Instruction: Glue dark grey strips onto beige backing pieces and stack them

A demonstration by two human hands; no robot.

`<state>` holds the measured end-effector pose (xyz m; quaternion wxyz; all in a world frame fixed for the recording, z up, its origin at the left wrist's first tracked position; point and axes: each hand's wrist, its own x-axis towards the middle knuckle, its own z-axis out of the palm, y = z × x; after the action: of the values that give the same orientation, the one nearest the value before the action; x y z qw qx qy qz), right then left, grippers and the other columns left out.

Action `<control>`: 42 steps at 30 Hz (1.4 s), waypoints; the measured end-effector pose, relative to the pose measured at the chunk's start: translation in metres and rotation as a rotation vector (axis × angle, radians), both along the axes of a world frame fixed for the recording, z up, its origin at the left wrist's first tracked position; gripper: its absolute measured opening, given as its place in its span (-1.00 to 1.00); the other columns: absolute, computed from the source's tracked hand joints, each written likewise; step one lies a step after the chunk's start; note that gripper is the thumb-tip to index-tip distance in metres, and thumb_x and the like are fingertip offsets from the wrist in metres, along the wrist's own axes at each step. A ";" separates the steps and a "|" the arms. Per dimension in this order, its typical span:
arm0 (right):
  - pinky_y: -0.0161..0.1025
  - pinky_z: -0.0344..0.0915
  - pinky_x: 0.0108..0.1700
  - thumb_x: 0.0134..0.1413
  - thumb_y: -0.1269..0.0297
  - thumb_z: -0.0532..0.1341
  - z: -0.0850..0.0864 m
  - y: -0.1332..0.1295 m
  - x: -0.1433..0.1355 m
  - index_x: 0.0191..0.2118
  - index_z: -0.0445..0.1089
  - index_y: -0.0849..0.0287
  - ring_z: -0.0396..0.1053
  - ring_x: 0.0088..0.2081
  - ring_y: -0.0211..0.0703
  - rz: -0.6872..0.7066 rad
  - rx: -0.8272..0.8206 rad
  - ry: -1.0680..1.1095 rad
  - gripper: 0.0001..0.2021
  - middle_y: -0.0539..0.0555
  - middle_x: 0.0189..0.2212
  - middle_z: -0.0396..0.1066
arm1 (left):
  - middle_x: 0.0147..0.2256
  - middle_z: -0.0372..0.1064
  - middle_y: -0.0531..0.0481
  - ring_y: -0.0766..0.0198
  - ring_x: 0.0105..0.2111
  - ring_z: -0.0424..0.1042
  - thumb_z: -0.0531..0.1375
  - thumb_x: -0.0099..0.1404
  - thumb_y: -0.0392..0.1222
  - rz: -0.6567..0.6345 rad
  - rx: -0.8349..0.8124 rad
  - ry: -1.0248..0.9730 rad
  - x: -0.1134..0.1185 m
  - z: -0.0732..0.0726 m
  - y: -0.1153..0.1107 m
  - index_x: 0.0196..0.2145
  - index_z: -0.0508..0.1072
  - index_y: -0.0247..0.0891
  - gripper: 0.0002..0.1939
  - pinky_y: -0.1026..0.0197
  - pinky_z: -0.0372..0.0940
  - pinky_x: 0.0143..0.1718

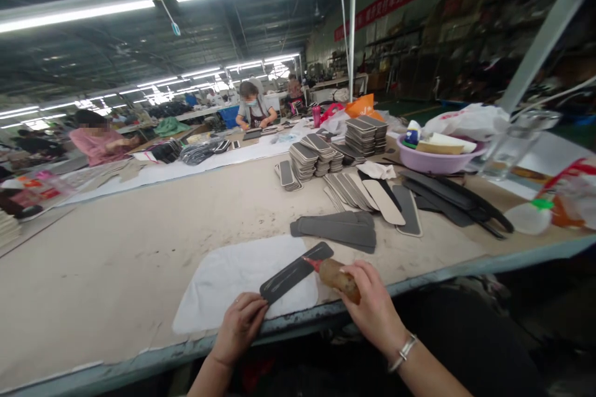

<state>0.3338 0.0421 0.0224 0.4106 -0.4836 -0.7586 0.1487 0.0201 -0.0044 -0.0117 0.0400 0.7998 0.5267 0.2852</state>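
Observation:
My right hand is wrapped round a brown glue bottle with a red nozzle, tipped toward the left. The nozzle's tip is at the far end of a dark grey rounded strip, which carries thin, pale, shiny lines along its face. With fingers pressed together, my left hand grips the strip's near left end. Under the strip lies a white cloth or sheet. Just beyond, a fanned pile of grey strips rests on the table.
Stacked rounded panels stand farther back. Beige and grey pieces and black strips lie to the right, near a purple basin and a clear bottle with a green cap. The table edge runs close by. Co-workers sit beyond.

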 end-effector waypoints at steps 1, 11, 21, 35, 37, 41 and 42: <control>0.01 0.22 0.02 -0.04 0.42 0.19 0.001 -0.004 -0.008 -0.08 0.19 0.12 0.17 -0.03 0.02 0.049 -0.012 0.024 -0.65 0.18 -0.08 0.13 | -0.29 0.39 -0.07 0.25 -0.25 0.38 0.10 0.25 -0.27 0.007 -0.001 -0.008 0.001 0.001 0.000 -0.27 0.46 -0.19 -0.85 0.19 0.36 -0.21; -0.10 0.24 -0.09 -0.12 0.60 0.14 0.011 -0.027 -0.063 -0.15 0.26 0.09 0.18 -0.16 -0.07 0.320 -0.115 -0.002 -0.63 0.11 -0.21 0.19 | -0.29 0.39 -0.05 0.28 -0.25 0.36 0.10 0.25 -0.30 0.017 -0.021 -0.010 0.006 0.005 -0.002 -0.28 0.46 -0.20 -0.85 0.22 0.34 -0.20; -0.15 0.21 -0.11 -0.10 0.60 0.10 0.020 -0.038 -0.042 -0.18 0.26 0.10 0.16 -0.18 -0.11 0.307 -0.213 -0.013 -0.66 0.07 -0.23 0.17 | -0.28 0.38 -0.04 0.26 -0.23 0.35 0.11 0.25 -0.30 -0.011 -0.019 0.003 0.003 0.003 -0.001 -0.26 0.45 -0.20 -0.86 0.19 0.33 -0.19; -0.10 0.20 0.00 -0.13 0.56 0.21 0.012 -0.009 0.018 -0.14 0.26 0.10 0.16 -0.09 -0.07 -0.059 -0.136 -0.053 -0.63 0.10 -0.16 0.17 | -0.32 0.39 -0.05 0.25 -0.30 0.40 0.14 0.22 -0.16 -0.062 0.103 0.110 -0.007 -0.007 0.009 -0.29 0.46 -0.20 -0.86 0.26 0.36 -0.26; -0.10 0.21 -0.02 -0.14 0.54 0.22 0.010 -0.002 0.022 -0.13 0.25 0.09 0.17 -0.09 -0.06 -0.102 -0.123 -0.069 -0.61 0.10 -0.17 0.18 | -0.31 0.40 -0.05 0.25 -0.29 0.40 0.13 0.22 -0.14 -0.064 0.103 0.123 -0.009 -0.009 0.009 -0.29 0.46 -0.20 -0.85 0.26 0.36 -0.25; -0.10 0.23 -0.03 -0.15 0.51 0.24 0.007 0.010 0.027 -0.13 0.26 0.10 0.19 -0.10 -0.06 -0.176 -0.092 -0.078 -0.61 0.10 -0.18 0.20 | -0.29 0.39 -0.06 0.25 -0.27 0.39 0.13 0.23 -0.13 -0.088 0.106 0.151 -0.011 -0.010 0.011 -0.26 0.44 -0.20 -0.84 0.26 0.36 -0.24; -0.10 0.24 -0.04 -0.15 0.50 0.24 0.007 0.013 0.027 -0.13 0.26 0.10 0.19 -0.10 -0.06 -0.191 -0.086 -0.074 -0.62 0.10 -0.18 0.20 | -0.29 0.38 -0.06 0.25 -0.27 0.39 0.13 0.23 -0.13 -0.096 0.115 0.157 -0.012 -0.010 0.011 -0.26 0.44 -0.20 -0.83 0.27 0.37 -0.25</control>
<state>0.3609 0.0548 0.0289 0.3735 -0.5759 -0.7167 0.1232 0.0086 0.0069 -0.0215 -0.0337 0.8449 0.4720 0.2494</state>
